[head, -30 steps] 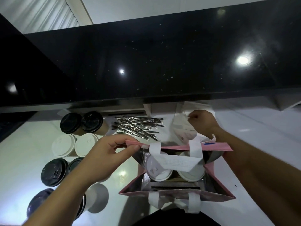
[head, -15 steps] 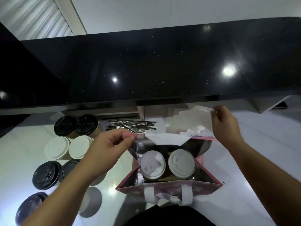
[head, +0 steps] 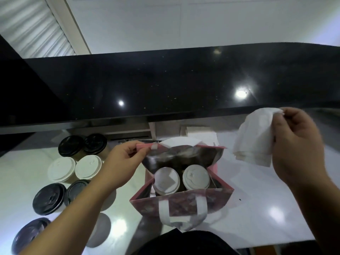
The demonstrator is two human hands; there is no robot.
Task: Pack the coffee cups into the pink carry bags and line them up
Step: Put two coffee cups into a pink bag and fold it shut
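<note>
Bag 1 loaded, 2 cups in; we've ~7 cups left out.
L hand (head: pixel 120 165) pinches pink bag (head: pixel 181 203) rim; R hand (head: pixel 296 144) grasps napkins (head: pixel 254 137).

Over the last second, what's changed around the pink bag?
The right hand took a stack of white napkins from behind the pink bag and lifted them up to the right. The left hand still pinches the bag's rim; both white-lidded cups stay inside.

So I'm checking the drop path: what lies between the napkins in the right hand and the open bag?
Head view: only bare white counter between the napkins and the pink bag.
</note>
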